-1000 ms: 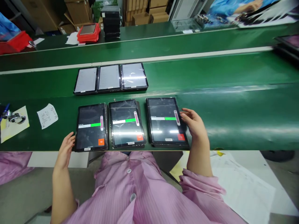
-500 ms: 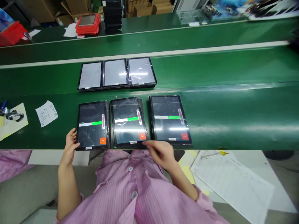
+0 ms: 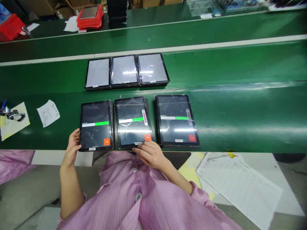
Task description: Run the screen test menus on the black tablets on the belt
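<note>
Three tablets with dark screens lie in a row along the near edge, each showing a white-and-green bar and a red or orange box: a left tablet [image 3: 94, 132], a middle tablet [image 3: 133, 127] and a right tablet [image 3: 176, 127]. Other flat devices show beneath them. My left hand [image 3: 72, 147] touches the left tablet's left edge near its lower corner, thumb and fingers apart. Over the bottom edge of the middle tablet, my right hand [image 3: 151, 154] lies with fingers stretched to the left, holding nothing. Its fingertips are near a small white label.
Behind stands a row of tablets with light screens [image 3: 124, 70]. Handwritten paper [image 3: 48, 113] and a metal object on a yellow-white sheet [image 3: 14, 127] lie left. Farther back are a red stack [image 3: 90, 20] and a black stack [image 3: 117, 12]. Printed sheets [image 3: 240, 185] lie below right.
My right hand has moved left along the middle tablet's lower edge. The pink slider on the left tablet's screen has vanished. My left hand stays at its edge; the view has shifted slightly.
</note>
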`<state>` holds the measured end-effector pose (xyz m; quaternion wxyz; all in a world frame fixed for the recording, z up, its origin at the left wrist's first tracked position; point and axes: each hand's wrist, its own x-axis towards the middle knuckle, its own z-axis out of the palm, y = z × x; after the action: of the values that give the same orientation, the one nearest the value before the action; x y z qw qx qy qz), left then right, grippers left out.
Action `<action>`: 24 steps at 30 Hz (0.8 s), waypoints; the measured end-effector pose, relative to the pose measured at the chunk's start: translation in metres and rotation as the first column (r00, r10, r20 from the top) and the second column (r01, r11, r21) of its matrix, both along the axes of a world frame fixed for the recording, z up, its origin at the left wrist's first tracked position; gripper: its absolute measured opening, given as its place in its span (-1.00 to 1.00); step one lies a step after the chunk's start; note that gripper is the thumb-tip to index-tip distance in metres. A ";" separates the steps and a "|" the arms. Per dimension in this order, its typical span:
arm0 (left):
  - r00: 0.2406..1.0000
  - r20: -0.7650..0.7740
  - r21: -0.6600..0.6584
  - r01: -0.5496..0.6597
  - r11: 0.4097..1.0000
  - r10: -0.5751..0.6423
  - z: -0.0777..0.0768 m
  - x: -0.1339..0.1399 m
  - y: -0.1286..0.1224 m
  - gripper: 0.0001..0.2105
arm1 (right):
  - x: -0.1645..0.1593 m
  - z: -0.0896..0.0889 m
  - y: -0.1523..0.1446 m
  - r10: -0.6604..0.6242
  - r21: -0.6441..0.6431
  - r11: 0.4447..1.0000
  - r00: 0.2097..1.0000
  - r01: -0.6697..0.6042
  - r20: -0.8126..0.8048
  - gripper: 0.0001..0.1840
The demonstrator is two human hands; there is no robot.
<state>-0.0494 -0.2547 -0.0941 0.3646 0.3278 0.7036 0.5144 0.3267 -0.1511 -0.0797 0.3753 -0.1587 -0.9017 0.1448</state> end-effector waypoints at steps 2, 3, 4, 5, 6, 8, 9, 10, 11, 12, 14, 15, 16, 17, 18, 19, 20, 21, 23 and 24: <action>0.999 0.025 0.003 0.025 1.000 -0.025 0.001 -0.001 0.000 -0.24 | 0.002 0.001 -0.003 -0.001 -0.216 0.976 0.997 -0.016 -0.080 -0.70; 0.999 0.030 0.007 0.035 0.999 -0.035 0.001 -0.001 -0.001 -0.23 | 0.003 0.002 -0.004 -0.019 -0.356 0.934 0.993 -0.024 -0.118 -0.69; 0.999 0.029 0.012 0.044 0.999 -0.045 0.001 -0.002 -0.001 -0.22 | 0.003 0.003 -0.006 -0.043 -0.495 0.868 0.989 -0.034 -0.143 -0.68; 0.998 0.017 0.018 0.055 0.998 -0.056 0.000 -0.003 -0.002 -0.21 | 0.004 0.004 -0.007 -0.060 -0.609 0.792 0.986 -0.047 -0.154 -0.69; 0.998 -0.010 0.019 0.069 0.997 -0.069 -0.002 -0.004 -0.003 -0.20 | 0.003 0.006 -0.008 -0.065 -0.684 0.727 0.986 -0.058 -0.154 -0.70; 0.989 -0.101 -0.001 0.111 0.994 -0.111 -0.006 -0.007 -0.006 -0.18 | 0.001 0.009 -0.009 -0.028 -0.702 0.707 0.990 -0.079 -0.139 -0.73; 0.980 -0.147 -0.019 0.135 0.991 -0.137 -0.008 -0.009 -0.008 -0.16 | 0.000 0.010 -0.008 -0.003 -0.651 0.755 0.993 -0.076 -0.119 -0.73; 0.971 -0.178 -0.035 0.155 0.987 -0.159 -0.008 -0.011 -0.009 -0.14 | -0.002 0.010 -0.008 0.014 -0.567 0.822 0.996 -0.060 -0.085 -0.72; 0.967 -0.188 -0.046 0.166 0.985 -0.171 -0.008 -0.012 -0.009 -0.12 | -0.005 0.011 -0.007 0.017 -0.464 0.885 0.999 -0.033 -0.039 -0.70; 0.968 -0.186 -0.048 0.160 0.986 -0.167 -0.007 -0.013 -0.008 -0.11 | -0.007 0.010 -0.007 0.011 -0.362 0.932 1.000 -0.005 0.015 -0.69; 0.967 -0.222 -0.052 0.113 0.992 -0.121 0.002 -0.012 0.000 -0.17 | -0.015 0.009 -0.007 -0.015 -0.198 0.979 0.994 0.037 0.111 -0.70; 0.950 -0.293 -0.070 0.095 0.993 -0.112 0.009 -0.009 0.008 -0.23 | -0.019 0.008 -0.008 -0.027 -0.142 0.989 0.989 0.047 0.145 -0.71; 0.908 -0.397 -0.104 0.096 0.990 -0.130 0.018 -0.004 0.017 -0.30 | -0.023 0.007 -0.008 -0.036 -0.101 0.993 0.984 0.054 0.172 -0.72; 0.840 -0.513 -0.153 0.113 0.982 -0.177 0.028 0.003 0.029 -0.38 | -0.026 0.006 -0.009 -0.045 -0.067 0.996 0.980 0.059 0.196 -0.72; 0.749 -0.615 -0.214 0.145 0.966 -0.248 0.038 0.012 0.043 -0.45 | -0.029 0.006 -0.008 -0.052 -0.039 0.997 0.974 0.062 0.220 -0.72; 0.647 -0.688 -0.278 0.184 0.943 -0.329 0.048 0.021 0.058 -0.50 | -0.030 0.006 -0.008 -0.055 -0.018 0.998 0.969 0.061 0.243 -0.71; 0.550 -0.734 -0.333 0.222 0.917 -0.399 0.057 0.031 0.075 -0.53 | -0.029 0.007 -0.007 -0.056 -0.003 0.998 0.965 0.059 0.256 -0.70; 0.464 -0.762 -0.374 0.254 0.892 -0.451 0.064 0.041 0.093 -0.53 | -0.025 0.008 -0.005 -0.063 0.006 0.998 0.965 0.064 0.254 -0.71; 0.326 -0.799 -0.425 0.289 0.858 -0.505 0.072 0.058 0.130 -0.51 | -0.008 0.011 -0.001 -0.131 0.014 0.991 0.972 0.131 0.196 -0.76; 0.272 -0.812 -0.442 0.291 0.848 -0.516 0.074 0.064 0.148 -0.50 | 0.004 0.011 0.001 -0.203 0.012 0.979 0.967 0.204 0.151 -0.80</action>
<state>0.0146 -0.1064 -0.0203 0.0690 0.6825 0.7250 0.0621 0.3309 -0.1496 -0.0682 0.3183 -0.2615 -0.9063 0.0948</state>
